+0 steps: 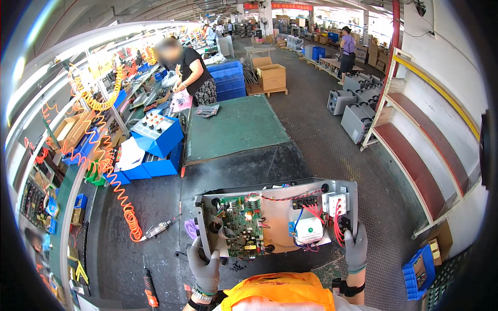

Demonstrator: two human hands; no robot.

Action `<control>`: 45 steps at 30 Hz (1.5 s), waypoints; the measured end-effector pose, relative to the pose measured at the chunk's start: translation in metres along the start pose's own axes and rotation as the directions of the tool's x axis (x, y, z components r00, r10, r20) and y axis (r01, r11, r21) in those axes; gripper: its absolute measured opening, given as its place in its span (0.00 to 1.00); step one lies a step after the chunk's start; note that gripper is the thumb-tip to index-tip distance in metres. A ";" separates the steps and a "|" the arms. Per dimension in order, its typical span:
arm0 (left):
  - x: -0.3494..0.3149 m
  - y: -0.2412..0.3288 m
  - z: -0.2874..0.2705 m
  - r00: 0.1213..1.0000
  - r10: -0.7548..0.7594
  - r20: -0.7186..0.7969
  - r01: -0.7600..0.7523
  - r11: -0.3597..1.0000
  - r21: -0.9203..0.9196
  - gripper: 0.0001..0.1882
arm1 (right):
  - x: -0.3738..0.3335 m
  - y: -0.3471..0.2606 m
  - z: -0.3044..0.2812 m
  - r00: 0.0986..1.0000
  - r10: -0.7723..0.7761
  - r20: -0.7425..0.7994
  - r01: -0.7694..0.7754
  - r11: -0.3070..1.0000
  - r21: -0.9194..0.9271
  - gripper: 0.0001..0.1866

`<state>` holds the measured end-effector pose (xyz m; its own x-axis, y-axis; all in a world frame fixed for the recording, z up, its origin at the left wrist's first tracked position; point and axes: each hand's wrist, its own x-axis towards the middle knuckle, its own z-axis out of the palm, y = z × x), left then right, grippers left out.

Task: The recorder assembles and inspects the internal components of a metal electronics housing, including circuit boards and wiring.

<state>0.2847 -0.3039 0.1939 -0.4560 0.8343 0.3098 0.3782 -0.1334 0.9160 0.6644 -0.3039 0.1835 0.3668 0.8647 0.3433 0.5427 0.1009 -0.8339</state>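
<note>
An open metal chassis (278,215) is tilted up in front of me, its inside facing me. A green circuit board (241,223) fills its left part. On the right sit a white wrapped block (310,231), a white switch-like block (336,203) and red, blue and black wires. My left hand (205,267), in a grey glove, is closed on the chassis's lower left edge, its thumb toward the inside. My right hand (356,249), also gloved, grips the lower right end beside the red wires. The fingers behind the metal are hidden.
Left on the black bench lie an air screwdriver (157,229) on an orange coiled hose and an orange-black screwdriver (150,285). A purple cloth (192,229) lies by the chassis. Beyond are blue bins (163,165), a green mat (236,127) and a person in black (194,72). Shelves (415,160) stand right.
</note>
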 end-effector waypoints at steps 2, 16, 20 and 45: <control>0.000 0.001 0.001 1.000 0.005 -0.003 -0.005 1.000 -0.010 0.29 | 0.000 0.000 0.000 1.000 0.016 0.002 -0.016 1.000 0.012 0.21; -0.002 -0.014 -0.004 0.997 -0.056 0.050 0.056 0.998 -0.010 0.28 | -0.001 0.001 0.003 0.997 0.077 -0.017 -0.073 0.983 0.166 0.22; -0.001 -0.014 -0.001 0.999 -0.051 0.010 0.051 0.998 -0.046 0.30 | -0.001 0.003 0.003 0.997 0.073 -0.014 -0.070 0.983 0.170 0.22; -0.004 -0.027 -0.003 0.998 -0.048 0.038 0.051 0.995 -0.088 0.29 | -0.002 0.000 0.001 0.995 0.101 0.022 -0.104 0.973 0.204 0.21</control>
<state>0.2742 -0.3052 0.1688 -0.4421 0.8597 0.2559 0.2821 -0.1376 0.9495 0.6634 -0.3055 0.1822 0.4028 0.8812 0.2474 0.3360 0.1091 -0.9355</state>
